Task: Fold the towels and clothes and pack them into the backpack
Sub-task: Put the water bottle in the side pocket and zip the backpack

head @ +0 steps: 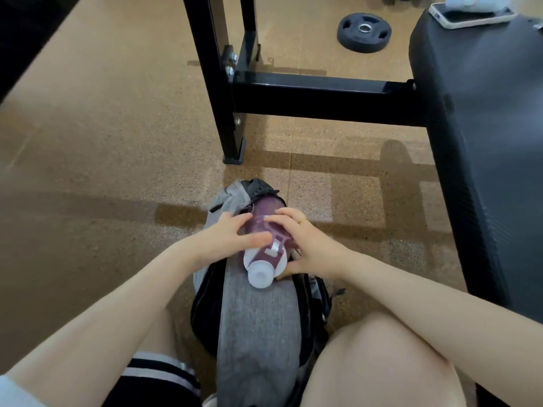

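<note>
A grey backpack (258, 318) with black trim lies on the floor between my knees, its far end pointing away from me. A purple bottle with a white cap (266, 251) lies along its top, its far end tucked into a side pocket. My left hand (227, 239) holds the bottle's left side, fingers curled over it. My right hand (302, 242), with a gold ring, grips the bottle's right side near the cap. No towels or clothes are visible.
A black padded bench (484, 142) stands at the right with a phone (470, 13) on it. Its black steel frame (293, 92) crosses the cork floor ahead. A black weight plate (364, 32) lies on the floor beyond.
</note>
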Tool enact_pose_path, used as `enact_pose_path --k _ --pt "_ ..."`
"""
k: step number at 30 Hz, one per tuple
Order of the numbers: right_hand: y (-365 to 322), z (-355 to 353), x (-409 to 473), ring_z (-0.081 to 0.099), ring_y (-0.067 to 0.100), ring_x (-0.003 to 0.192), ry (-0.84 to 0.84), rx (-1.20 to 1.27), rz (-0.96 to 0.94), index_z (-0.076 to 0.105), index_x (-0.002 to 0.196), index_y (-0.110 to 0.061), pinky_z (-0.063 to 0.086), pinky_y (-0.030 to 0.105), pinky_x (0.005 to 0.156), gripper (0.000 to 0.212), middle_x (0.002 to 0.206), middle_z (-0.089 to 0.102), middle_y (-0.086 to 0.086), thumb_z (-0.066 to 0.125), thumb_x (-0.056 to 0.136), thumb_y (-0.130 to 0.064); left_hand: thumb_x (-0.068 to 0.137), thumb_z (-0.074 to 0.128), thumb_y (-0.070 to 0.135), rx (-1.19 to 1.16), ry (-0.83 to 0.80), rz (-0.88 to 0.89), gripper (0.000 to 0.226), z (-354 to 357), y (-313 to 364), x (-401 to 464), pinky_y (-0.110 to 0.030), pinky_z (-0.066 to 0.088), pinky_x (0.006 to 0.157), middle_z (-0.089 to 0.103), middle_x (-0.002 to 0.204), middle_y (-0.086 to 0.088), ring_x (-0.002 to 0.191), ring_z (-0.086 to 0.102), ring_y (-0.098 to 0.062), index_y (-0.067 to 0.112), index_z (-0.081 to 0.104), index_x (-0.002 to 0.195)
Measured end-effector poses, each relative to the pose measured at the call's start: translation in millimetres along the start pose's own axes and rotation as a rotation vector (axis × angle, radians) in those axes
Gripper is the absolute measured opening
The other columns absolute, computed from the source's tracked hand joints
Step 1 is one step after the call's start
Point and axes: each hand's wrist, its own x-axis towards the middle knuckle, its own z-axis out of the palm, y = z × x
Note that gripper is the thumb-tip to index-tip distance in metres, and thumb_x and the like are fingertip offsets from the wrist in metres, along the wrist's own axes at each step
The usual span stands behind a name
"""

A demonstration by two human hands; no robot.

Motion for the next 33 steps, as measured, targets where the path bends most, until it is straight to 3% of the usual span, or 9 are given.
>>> enact_pose_path --k 2,6,9,12,18,21,25,31,33 --pt "4 -3 1 0.019 0.012 0.139 0.007 0.059 -0.03 0.024 0.144 -0.02 0.021 0.019 0.11 0.093 0.147 0.02 0.003 0.08 0.071 -0.029 0.056 0.071 0.064 0.067 -0.01 -0.012 0.107 3 12 -7 -0.03 0.03 0.105 0.013 0.142 0.006 0.13 0.029 -0.018 0.047 0.011 0.143" --pt "16 -16 4 0.025 0.0 0.133 -0.127 0.092 -0.038 0.028 0.142 -0.021 0.031 0.01 0.104 0.075 0.145 0.025 -0.009 0.068 0.081 -0.008 0.057 0.079 0.057 0.107 0.054 0.047 0.092 7 13 -12 -0.034 0.038 0.103 0.025 0.125 0.003 0.121 0.04 -0.019 0.064 0.023 0.13" --pt "32 -26 14 0.034 0.004 0.13 -0.003 0.221 0.036 0.044 0.132 -0.015 0.032 0.023 0.109 0.059 0.146 0.031 -0.002 0.04 0.081 0.015 0.055 0.076 0.063 0.291 0.094 0.067 0.091 7 12 -12 -0.029 0.041 0.096 0.03 0.116 0.003 0.109 0.043 -0.015 0.063 0.025 0.13" --pt "51 -25 42 0.037 0.014 0.13 0.28 0.422 0.262 0.047 0.128 -0.013 0.03 0.026 0.105 0.043 0.14 0.042 0.002 0.039 0.09 0.006 0.054 0.075 0.065 0.335 0.125 0.071 0.092 8 11 -14 -0.026 0.043 0.09 0.031 0.109 0.005 0.1 0.047 -0.013 0.062 0.024 0.131" --pt "93 -2 100 0.041 0.021 0.128 0.078 0.537 0.485 0.043 0.136 -0.014 0.037 0.032 0.096 0.037 0.142 0.043 0.004 0.035 0.101 -0.019 0.06 0.079 0.052 0.183 0.078 0.131 0.075 5 1 -17 -0.014 0.039 0.082 0.032 0.104 0.012 0.098 0.045 -0.004 0.07 0.033 0.116" --pt "101 0 102 0.053 0.018 0.107 0.086 0.69 0.426 0.056 0.12 -0.014 0.045 0.034 0.089 0.027 0.119 0.057 0.006 0.038 0.1 -0.018 0.06 0.083 0.044 0.108 0.085 0.166 0.068 7 -2 -15 -0.011 0.037 0.079 0.034 0.106 0.01 0.1 0.043 0.001 0.069 0.041 0.107" --pt "108 -5 89 0.055 0.009 0.08 0.09 0.825 0.435 0.059 0.097 -0.016 0.047 0.018 0.064 0.015 0.092 0.06 -0.001 0.044 0.098 -0.016 0.048 0.08 0.054 0.089 0.098 0.184 0.07 10 2 -14 -0.01 0.035 0.08 0.034 0.103 0.012 0.098 0.042 0.006 0.066 0.046 0.108" --pt "98 -23 51 0.048 0.001 0.053 0.126 0.656 0.463 0.058 0.084 -0.014 0.035 0.014 0.048 0.016 0.069 0.049 -0.005 0.048 0.096 -0.015 0.041 0.071 0.061 0.09 0.047 0.219 0.071 13 12 -20 -0.011 0.035 0.084 0.035 0.101 0.016 0.098 0.041 0.006 0.061 0.051 0.109" --pt "91 -30 31 0.05 0.001 0.059 0.184 0.526 0.471 0.058 0.083 -0.014 0.036 0.01 0.049 0.014 0.071 0.052 -0.006 0.052 0.094 -0.017 0.041 0.07 0.061 0.112 0.002 0.255 0.069 13 18 -26 -0.012 0.036 0.086 0.035 0.1 0.018 0.099 0.041 0.006 0.061 0.052 0.108"
